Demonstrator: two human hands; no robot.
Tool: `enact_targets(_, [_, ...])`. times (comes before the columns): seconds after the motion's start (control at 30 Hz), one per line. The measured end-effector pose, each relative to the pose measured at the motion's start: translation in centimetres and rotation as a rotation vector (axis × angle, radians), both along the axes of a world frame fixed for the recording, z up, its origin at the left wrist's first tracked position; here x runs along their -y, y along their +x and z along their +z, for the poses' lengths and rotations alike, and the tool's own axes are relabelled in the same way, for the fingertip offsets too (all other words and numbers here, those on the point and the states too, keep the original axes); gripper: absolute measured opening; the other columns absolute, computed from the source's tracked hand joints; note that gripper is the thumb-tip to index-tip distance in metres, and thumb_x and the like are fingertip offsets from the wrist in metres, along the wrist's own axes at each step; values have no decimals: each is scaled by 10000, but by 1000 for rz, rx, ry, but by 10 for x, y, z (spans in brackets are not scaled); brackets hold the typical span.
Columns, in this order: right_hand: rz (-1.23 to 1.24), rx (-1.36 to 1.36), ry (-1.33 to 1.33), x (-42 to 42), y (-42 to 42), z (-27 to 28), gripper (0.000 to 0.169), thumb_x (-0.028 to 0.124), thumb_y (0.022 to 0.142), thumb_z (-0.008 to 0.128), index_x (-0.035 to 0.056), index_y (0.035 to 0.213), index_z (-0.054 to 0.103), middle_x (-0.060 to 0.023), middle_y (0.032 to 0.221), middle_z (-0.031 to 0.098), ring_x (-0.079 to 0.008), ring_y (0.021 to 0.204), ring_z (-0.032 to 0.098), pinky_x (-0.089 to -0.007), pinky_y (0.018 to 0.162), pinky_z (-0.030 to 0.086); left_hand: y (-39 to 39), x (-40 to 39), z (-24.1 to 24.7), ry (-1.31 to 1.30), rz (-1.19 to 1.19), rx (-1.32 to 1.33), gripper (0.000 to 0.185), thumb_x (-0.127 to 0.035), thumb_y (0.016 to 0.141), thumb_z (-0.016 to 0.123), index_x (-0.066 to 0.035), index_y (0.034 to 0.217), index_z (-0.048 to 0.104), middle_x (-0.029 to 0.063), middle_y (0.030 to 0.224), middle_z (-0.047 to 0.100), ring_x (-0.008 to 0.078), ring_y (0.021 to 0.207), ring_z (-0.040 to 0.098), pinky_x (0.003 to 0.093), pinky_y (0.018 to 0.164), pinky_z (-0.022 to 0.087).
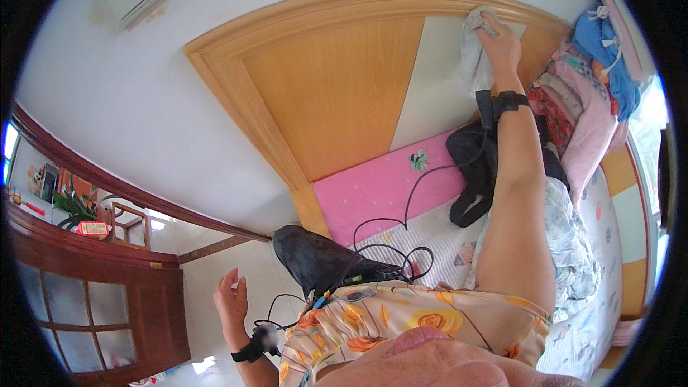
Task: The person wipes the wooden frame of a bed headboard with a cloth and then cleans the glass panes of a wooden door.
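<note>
My right hand point(500, 45) grips a pale grey cloth point(475, 45) and presses it against the upper part of a wooden headboard point(333, 97), near its moulded top rail. The cloth hangs down over the headboard's pale panel point(430, 80). A black device with a cable is strapped at my right wrist. My left hand point(231, 298) hangs over the floor at the lower left, fingers loosely curled, with nothing visible in it. It wears a black wrist strap with a device, and a black cable runs from there.
Below the headboard are a pink padded strip point(376, 188) and a patterned bed mat point(424, 236). Black fabric point(473, 172) lies by my right arm, beside piled clothes and bedding point(586, 113). Black cable loops cross the bed. A dark wooden door point(156, 312) stands at left.
</note>
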State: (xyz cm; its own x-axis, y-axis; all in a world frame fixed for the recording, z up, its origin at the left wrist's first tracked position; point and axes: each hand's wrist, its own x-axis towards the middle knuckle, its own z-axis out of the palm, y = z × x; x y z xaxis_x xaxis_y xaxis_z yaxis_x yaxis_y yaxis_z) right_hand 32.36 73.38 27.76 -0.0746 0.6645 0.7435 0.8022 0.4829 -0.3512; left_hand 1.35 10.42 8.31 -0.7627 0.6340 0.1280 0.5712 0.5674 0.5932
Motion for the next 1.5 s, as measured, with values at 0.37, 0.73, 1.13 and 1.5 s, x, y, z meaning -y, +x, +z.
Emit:
enact_targets(0.37, [152,-469,-2,-28,0,-6,575,451,758,641,187,1267,603,-212,1097,658,-363,1031,621,-381,886,469,-7,-14,2,4,-11,39,266,-101,850,643,-21,1103,651,144,954,654,231,838,634,313,630,520])
enact_targets(0.73, [-80,-271,-166,10,-40,23,696,505,708,595,67,1250,601,-249,1197,599,-384,1128,567,-419,956,430,-9,-10,-11,25,6,91,266,-106,848,645,-23,1101,648,157,981,654,249,864,644,320,650,518])
enact_targets(1.13, [57,-15,-44,93,-105,21,582,455,761,607,58,1185,644,-248,1048,649,-393,992,621,-428,871,473,-18,-4,-33,110,7,128,278,-111,833,656,-30,1099,647,154,984,656,280,791,643,331,643,515])
enact_targets(1.5, [398,139,488,164,-187,6,471,296,708,690,19,1088,666,-179,881,667,-342,767,654,-402,642,533,-13,22,-49,210,90,137,269,-102,827,658,-48,1091,646,157,959,656,302,782,640,350,624,511])
